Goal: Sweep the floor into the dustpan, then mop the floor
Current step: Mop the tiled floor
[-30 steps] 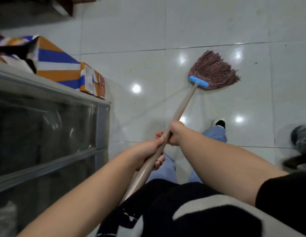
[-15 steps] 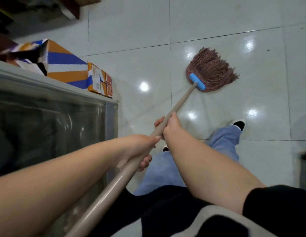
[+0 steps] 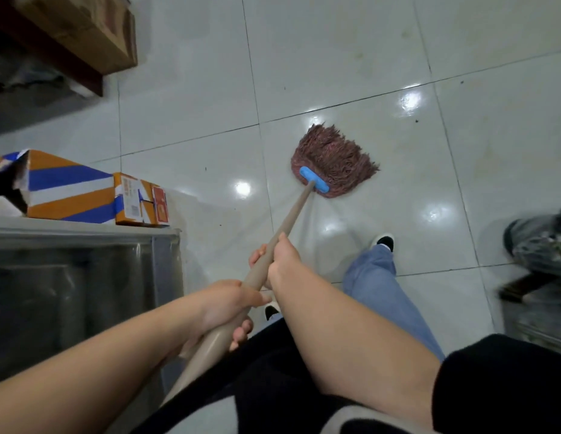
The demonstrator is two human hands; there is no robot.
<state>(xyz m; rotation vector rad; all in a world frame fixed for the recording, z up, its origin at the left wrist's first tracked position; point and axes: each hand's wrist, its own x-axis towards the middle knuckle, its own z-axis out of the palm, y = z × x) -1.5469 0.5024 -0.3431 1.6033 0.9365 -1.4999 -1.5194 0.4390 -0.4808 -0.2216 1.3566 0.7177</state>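
A mop with a reddish-brown string head (image 3: 334, 158) and a blue clamp (image 3: 314, 180) lies flat on the glossy white tiled floor (image 3: 335, 57). Its beige handle (image 3: 290, 219) slants down toward me. My right hand (image 3: 280, 256) grips the handle higher along the shaft, nearer the mop head. My left hand (image 3: 227, 303) grips it lower, close to my body. Faint wet streaks show on the tile between the mop head and my feet.
A glass-fronted cabinet (image 3: 85, 277) stands at my left, with an orange, blue and white carton (image 3: 85, 189) beyond it. A cardboard box (image 3: 94, 29) sits at the top left. A blurred dark object (image 3: 542, 242) is at the right edge. My shoe (image 3: 384, 241) is near the mop.
The view has swung back and to the right, bringing more floor and the top-left box into sight. The mop head has turned slightly on the tile. Both hands keep their grip on the handle.
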